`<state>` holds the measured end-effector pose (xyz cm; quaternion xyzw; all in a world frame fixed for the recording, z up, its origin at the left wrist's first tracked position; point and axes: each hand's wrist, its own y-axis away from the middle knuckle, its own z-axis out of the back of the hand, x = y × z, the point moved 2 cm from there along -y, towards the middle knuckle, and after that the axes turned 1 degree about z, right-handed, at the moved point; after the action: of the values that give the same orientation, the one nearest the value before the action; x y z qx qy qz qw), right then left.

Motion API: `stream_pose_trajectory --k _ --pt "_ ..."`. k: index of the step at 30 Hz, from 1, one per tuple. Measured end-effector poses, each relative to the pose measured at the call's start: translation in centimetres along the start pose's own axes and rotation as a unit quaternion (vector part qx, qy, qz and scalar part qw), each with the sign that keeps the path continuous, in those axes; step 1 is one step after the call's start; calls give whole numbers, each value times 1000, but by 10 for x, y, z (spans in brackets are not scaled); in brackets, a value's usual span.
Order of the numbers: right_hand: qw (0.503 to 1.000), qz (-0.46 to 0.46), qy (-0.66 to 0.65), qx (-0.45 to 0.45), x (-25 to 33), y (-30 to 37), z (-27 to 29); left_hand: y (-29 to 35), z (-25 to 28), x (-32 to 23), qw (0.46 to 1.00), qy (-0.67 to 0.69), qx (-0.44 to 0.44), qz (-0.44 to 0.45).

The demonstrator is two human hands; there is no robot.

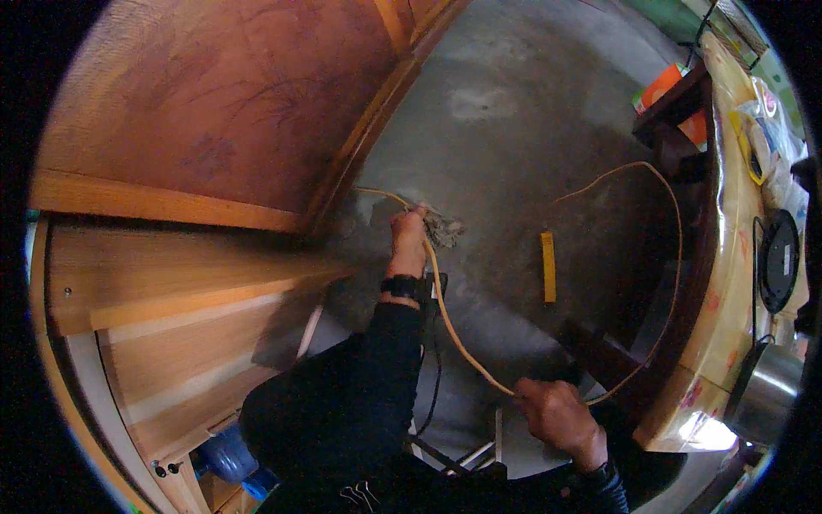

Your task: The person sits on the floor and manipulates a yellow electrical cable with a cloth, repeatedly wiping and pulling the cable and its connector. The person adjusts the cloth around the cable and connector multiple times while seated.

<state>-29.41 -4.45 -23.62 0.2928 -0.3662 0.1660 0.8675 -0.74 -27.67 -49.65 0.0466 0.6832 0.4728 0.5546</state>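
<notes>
A long, thin yellow cable (pixel 459 342) runs between my hands in a slack curve. My left hand (pixel 408 233), with a dark band at the wrist, is closed on it low over the floor. Beyond that hand, one stretch of the cable reaches left toward the wooden panel. Right beside my left fingers lies a ragged grey clump (pixel 445 230), perhaps a rag; I cannot tell whether they touch it. Nearer to me, my right hand (pixel 556 415) is closed round the cable. From there the cable loops up on the right and bends back, its far end hanging over or lying on the floor.
A flat yellow strip (pixel 549 267) lies on the grey floor (pixel 497 154). At left stand a large wooden panel (pixel 223 103) and a wooden cabinet (pixel 197 343) with blue bottles (pixel 229 454). On the right table (pixel 711 343) sit a metal pot (pixel 769 394) and a black round object (pixel 779 261).
</notes>
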Motion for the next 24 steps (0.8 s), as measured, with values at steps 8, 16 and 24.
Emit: stream_pose_trajectory --k 8,16,24 --pt "999 -16 -21 34 -10 8 -2 -48 38 -8 993 -67 15 -94" --pt "999 -10 -7 -32 -4 6 2 -68 66 -44 981 -96 -119 -119" --pt "997 9 -12 -76 4 11 3 -1 59 -42 985 110 -90 -103"
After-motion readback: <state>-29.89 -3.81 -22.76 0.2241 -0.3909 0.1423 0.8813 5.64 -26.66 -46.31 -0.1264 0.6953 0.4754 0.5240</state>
